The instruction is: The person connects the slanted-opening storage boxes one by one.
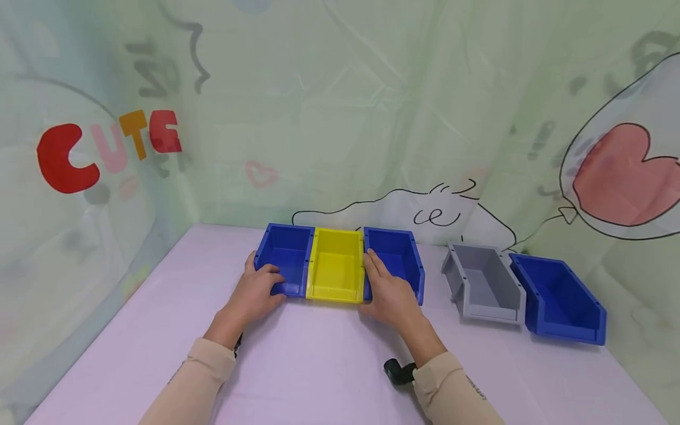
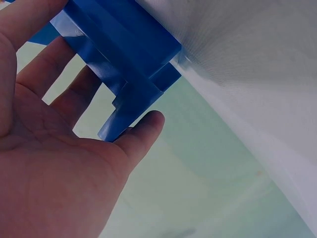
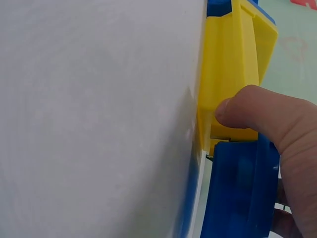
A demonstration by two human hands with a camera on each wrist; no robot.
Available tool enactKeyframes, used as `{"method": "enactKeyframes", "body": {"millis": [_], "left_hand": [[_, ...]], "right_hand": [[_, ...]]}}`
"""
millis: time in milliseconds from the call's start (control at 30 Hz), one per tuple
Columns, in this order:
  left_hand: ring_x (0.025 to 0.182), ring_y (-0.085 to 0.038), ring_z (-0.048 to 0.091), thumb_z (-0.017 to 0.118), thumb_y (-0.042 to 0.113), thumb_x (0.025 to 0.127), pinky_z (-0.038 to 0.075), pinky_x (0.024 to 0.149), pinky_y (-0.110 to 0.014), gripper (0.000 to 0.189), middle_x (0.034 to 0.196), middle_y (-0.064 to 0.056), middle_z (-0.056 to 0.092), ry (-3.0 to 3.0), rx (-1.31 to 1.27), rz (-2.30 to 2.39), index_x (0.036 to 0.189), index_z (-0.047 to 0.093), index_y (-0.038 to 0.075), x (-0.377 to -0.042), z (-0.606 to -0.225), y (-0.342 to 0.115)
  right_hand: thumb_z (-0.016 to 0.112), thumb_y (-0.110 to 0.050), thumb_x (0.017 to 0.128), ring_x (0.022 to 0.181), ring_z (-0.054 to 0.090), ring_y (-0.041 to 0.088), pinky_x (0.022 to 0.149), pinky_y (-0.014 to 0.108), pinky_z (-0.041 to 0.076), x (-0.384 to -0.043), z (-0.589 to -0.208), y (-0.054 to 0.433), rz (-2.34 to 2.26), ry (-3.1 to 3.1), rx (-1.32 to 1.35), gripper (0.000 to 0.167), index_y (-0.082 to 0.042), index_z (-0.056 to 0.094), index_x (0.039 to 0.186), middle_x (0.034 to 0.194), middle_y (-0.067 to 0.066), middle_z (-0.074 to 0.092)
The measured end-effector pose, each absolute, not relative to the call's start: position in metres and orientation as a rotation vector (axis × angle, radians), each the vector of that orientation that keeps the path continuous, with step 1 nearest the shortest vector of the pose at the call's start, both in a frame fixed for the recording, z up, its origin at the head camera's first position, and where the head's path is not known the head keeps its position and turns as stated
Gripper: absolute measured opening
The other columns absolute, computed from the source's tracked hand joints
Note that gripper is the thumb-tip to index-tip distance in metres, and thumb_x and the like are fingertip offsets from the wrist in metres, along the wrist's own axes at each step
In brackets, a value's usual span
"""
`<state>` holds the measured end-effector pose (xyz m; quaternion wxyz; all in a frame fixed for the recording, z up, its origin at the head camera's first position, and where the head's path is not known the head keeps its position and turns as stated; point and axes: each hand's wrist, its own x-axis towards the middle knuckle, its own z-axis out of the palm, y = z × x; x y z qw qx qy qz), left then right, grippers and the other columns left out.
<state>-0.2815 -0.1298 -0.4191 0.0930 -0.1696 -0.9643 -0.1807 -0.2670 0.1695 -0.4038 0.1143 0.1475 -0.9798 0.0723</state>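
Three storage bins stand side by side at the back of the table: a left blue bin (image 1: pixel 288 245), a yellow bin (image 1: pixel 337 262) and a right blue bin (image 1: pixel 390 243). My left hand (image 1: pixel 256 296) grips the left blue bin at its outer front corner, fingers spread around the wall in the left wrist view, where the bin (image 2: pixel 124 44) fills the top. With my right hand (image 1: pixel 392 300) I hold the yellow bin at its right side. Its thumb lies on the front of the yellow bin (image 3: pixel 218 64) in the right wrist view, just above the right blue bin (image 3: pixel 237 188).
Farther right, a grey bin (image 1: pixel 486 277) stands beside another blue bin (image 1: pixel 558 298), both angled. A printed curtain (image 1: pixel 340 118) hangs behind the pale table (image 1: pixel 308 366). A black device (image 1: pixel 398 372) sits at my right wrist.
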Motion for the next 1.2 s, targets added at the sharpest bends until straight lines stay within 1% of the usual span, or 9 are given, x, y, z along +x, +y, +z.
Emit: {"method": "enactKeyframes", "body": {"millis": [100,233,300,433,600,733,1033,1200], "left_hand": [[0.152,-0.056,0.018,0.081,0.022,0.088,0.025,0.123,-0.068,0.035,0.138,-0.019,0.064,-2.863,-0.502,-0.540,0.117,0.077,0.005,-0.282,-0.418,-0.130],[0.153,-0.055,0.016,0.081,0.023,0.088,0.025,0.123,-0.068,0.035,0.140,-0.018,0.063,-2.882,-0.474,-0.550,0.119,0.077,0.006,-0.282,-0.419,-0.130],[0.154,-0.055,0.015,0.081,0.023,0.088,0.025,0.123,-0.068,0.035,0.140,-0.018,0.063,-2.886,-0.459,-0.554,0.119,0.077,0.006,-0.281,-0.420,-0.131],[0.153,-0.056,0.016,0.081,0.022,0.088,0.025,0.123,-0.068,0.035,0.139,-0.018,0.064,-2.877,-0.474,-0.553,0.118,0.077,0.005,-0.281,-0.421,-0.131],[0.152,-0.056,0.017,0.081,0.022,0.087,0.023,0.124,-0.068,0.035,0.137,-0.018,0.064,-2.867,-0.499,-0.550,0.117,0.077,0.005,-0.282,-0.421,-0.131],[0.151,-0.057,0.018,0.082,0.021,0.087,0.024,0.123,-0.068,0.034,0.135,-0.019,0.065,-2.860,-0.507,-0.541,0.116,0.077,0.005,-0.283,-0.420,-0.131],[0.153,-0.056,0.017,0.081,0.022,0.088,0.024,0.123,-0.068,0.035,0.137,-0.018,0.064,-2.873,-0.495,-0.552,0.117,0.077,0.005,-0.281,-0.418,-0.130],[0.153,-0.056,0.017,0.081,0.022,0.088,0.024,0.123,-0.068,0.034,0.137,-0.018,0.064,-2.871,-0.498,-0.538,0.117,0.077,0.006,-0.281,-0.418,-0.130]], "right_hand": [[0.092,-0.037,0.074,0.075,0.062,0.021,0.085,0.040,0.063,-0.267,-0.403,0.169,0.192,-2.869,0.432,0.113,-0.008,0.029,0.162,0.170,0.012,0.029],[0.092,-0.036,0.075,0.060,0.050,0.015,0.072,0.032,0.061,-0.268,-0.405,0.168,0.184,-2.866,0.436,0.113,-0.008,0.027,0.163,0.171,0.011,0.028],[0.092,-0.035,0.075,0.057,0.046,0.013,0.067,0.029,0.059,-0.267,-0.408,0.167,0.192,-2.859,0.438,0.113,-0.008,0.026,0.163,0.171,0.012,0.027],[0.092,-0.036,0.075,0.056,0.045,0.012,0.064,0.028,0.057,-0.267,-0.413,0.166,0.194,-2.841,0.425,0.114,-0.007,0.025,0.163,0.171,0.013,0.026],[0.092,-0.034,0.075,0.055,0.045,0.014,0.064,0.030,0.058,-0.267,-0.414,0.166,0.211,-2.809,0.404,0.112,-0.007,0.028,0.162,0.170,0.012,0.029],[0.092,-0.033,0.074,0.058,0.047,0.014,0.071,0.032,0.061,-0.267,-0.412,0.166,0.209,-2.796,0.400,0.110,-0.008,0.031,0.162,0.169,0.011,0.032],[0.092,-0.036,0.074,0.060,0.049,0.014,0.077,0.034,0.062,-0.267,-0.410,0.166,0.180,-2.811,0.402,0.110,-0.009,0.032,0.162,0.169,0.011,0.033],[0.092,-0.037,0.073,0.056,0.046,0.013,0.073,0.032,0.061,-0.267,-0.408,0.166,0.143,-2.810,0.406,0.110,-0.008,0.032,0.162,0.168,0.011,0.033]]}}
